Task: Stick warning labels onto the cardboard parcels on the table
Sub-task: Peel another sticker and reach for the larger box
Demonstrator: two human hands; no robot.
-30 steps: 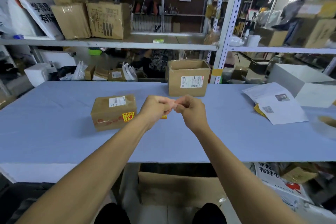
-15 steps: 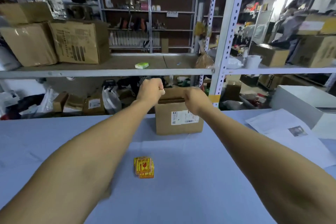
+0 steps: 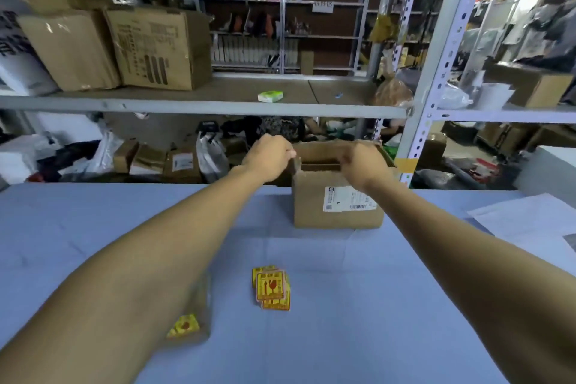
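An upright cardboard parcel [image 3: 338,206] with a white shipping label stands at the far middle of the blue table [image 3: 78,227]. My left hand [image 3: 269,156] is closed at the parcel's top left corner, thumb on the edge. My right hand [image 3: 363,162] lies over the top right, fingers curled down on it. No label shows in either hand. A small stack of yellow warning labels [image 3: 271,288] lies on the table between my forearms. A second parcel [image 3: 187,326] bearing a yellow label is mostly hidden under my left forearm.
White paper sheets [image 3: 530,221] lie at the table's right edge, beside a white box [image 3: 551,171]. A metal shelf rack [image 3: 202,101] with large cartons runs behind the table; its upright post [image 3: 436,72] stands just right of the parcel.
My hands, pinched together above the table a second ago, have reached forward onto the far parcel's top. My view has moved in and lower over the table.
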